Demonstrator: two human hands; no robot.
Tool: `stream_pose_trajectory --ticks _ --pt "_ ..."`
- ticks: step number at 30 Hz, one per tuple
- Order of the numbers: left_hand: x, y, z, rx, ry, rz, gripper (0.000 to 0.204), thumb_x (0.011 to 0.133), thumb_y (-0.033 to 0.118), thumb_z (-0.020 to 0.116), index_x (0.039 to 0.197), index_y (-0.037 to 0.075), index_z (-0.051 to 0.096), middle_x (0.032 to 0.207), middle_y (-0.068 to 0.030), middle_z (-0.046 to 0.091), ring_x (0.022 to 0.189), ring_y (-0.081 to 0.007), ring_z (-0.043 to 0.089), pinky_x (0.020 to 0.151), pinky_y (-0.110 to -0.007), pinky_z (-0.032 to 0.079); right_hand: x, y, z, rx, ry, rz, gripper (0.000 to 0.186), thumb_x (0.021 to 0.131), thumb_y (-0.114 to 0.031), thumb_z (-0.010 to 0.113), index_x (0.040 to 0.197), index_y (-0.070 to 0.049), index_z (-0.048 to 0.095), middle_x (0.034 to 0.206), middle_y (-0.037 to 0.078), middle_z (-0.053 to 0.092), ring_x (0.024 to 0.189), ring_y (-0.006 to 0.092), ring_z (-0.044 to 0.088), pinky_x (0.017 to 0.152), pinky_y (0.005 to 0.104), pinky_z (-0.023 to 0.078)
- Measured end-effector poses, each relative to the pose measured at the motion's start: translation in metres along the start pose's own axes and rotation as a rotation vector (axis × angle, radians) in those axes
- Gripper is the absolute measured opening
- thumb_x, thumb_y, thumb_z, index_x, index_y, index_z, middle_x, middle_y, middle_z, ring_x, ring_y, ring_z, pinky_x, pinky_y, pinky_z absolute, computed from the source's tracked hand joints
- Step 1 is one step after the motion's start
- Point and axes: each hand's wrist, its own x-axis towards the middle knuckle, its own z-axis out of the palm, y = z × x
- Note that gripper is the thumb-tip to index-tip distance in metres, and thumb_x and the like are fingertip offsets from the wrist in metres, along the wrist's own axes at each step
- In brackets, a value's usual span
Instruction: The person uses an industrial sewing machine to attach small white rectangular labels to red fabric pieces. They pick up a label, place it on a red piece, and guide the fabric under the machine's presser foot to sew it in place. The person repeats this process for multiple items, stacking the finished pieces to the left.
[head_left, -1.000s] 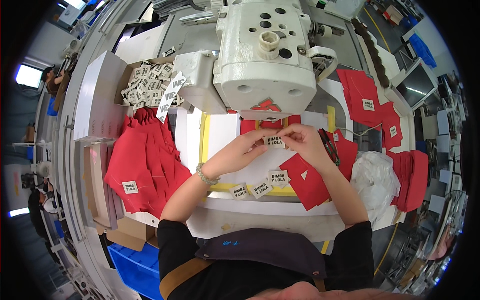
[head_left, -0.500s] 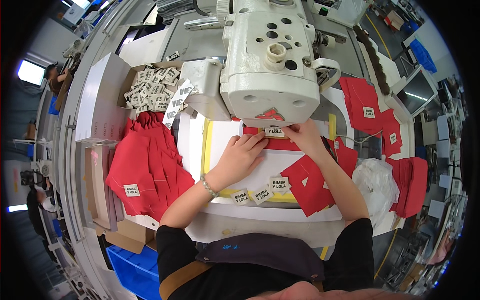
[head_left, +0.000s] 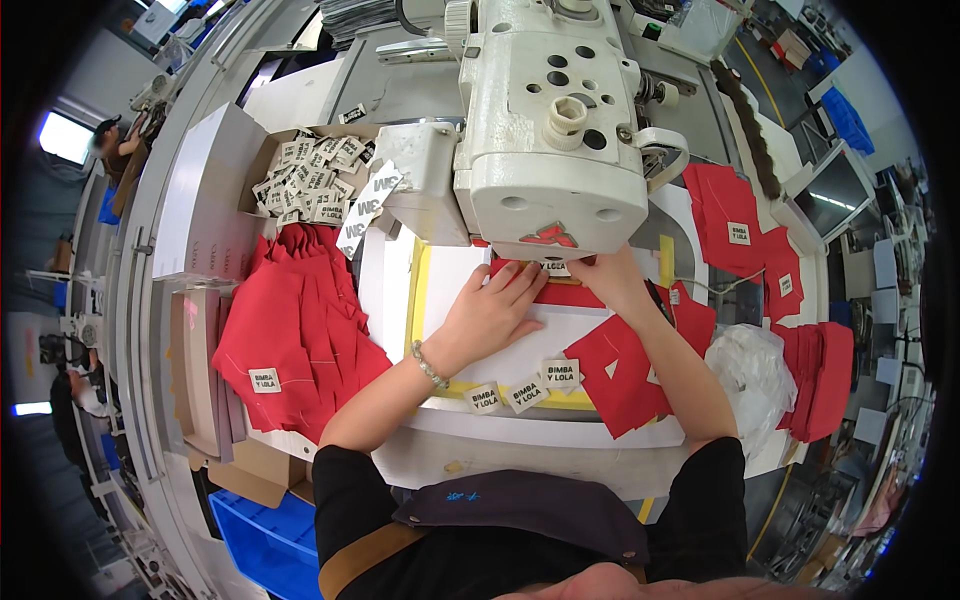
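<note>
A red fabric piece [head_left: 575, 294] lies under the front of the white sewing machine [head_left: 555, 205]. On it is a small cream label with dark print [head_left: 554, 268], its upper part hidden by the machine head. My left hand [head_left: 490, 312] lies flat with fingers spread, fingertips on the red fabric left of the label. At the label's right end, my right hand [head_left: 612, 280] has its fingers pinched together on the label's edge; the needle area is out of sight. Loose cream labels [head_left: 525, 392] lie in a row nearer me, beside another red piece [head_left: 610, 385].
Left stand a box of labels [head_left: 310, 180], a tall white box [head_left: 208, 195] and a heap of red pieces [head_left: 290, 330]. On the right are more red pieces [head_left: 722, 215], a clear plastic bag [head_left: 750, 375] and a red stack [head_left: 822, 380]. A blue crate [head_left: 265, 545] sits below left.
The view has shifted slightly, so the machine head appears farther right and lower. More of the label is now covered by it. Both hands stay at the fabric, with little movement.
</note>
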Motion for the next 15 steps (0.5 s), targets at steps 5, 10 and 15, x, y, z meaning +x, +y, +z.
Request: stream_pose_trajectory --ticks 5,10,15 --pt "0.001 -0.001 -0.003 0.02 -0.011 -0.05 0.065 0.085 0.047 0.064 0.135 0.008 0.052 0.129 -0.0092 0.055 0.118 -0.0232 0.05 0.095 -0.043 0.039 -0.001 -0.009 0.0 -0.058 0.025 -0.038 0.02 0.081 -0.013 0.066 0.094 0.002 0.066 0.074 0.017 0.065 0.065 0.0306 0.063 0.063 0.0374 0.049" --pt "-0.005 -0.006 -0.005 0.008 0.016 -0.052 0.064 0.083 0.049 0.066 0.134 0.012 0.054 0.121 -0.0079 0.054 0.112 -0.0235 0.05 0.089 -0.043 0.038 -0.003 0.001 0.006 -0.043 0.06 -0.043 0.022 0.082 -0.015 0.066 0.097 0.001 0.065 0.074 0.017 0.064 0.064 0.0298 0.061 0.062 0.0375 0.048" --pt "-0.003 -0.005 -0.005 0.0 0.022 -0.08 0.062 0.082 0.048 0.067 0.132 0.012 0.056 0.12 -0.0088 0.054 0.11 -0.0241 0.051 0.088 -0.042 0.038 -0.003 0.001 0.007 -0.055 0.05 -0.044 0.021 0.082 -0.014 0.066 0.098 0.0 0.066 0.072 0.016 0.063 0.06 0.028 0.057 0.061 0.0362 0.047"
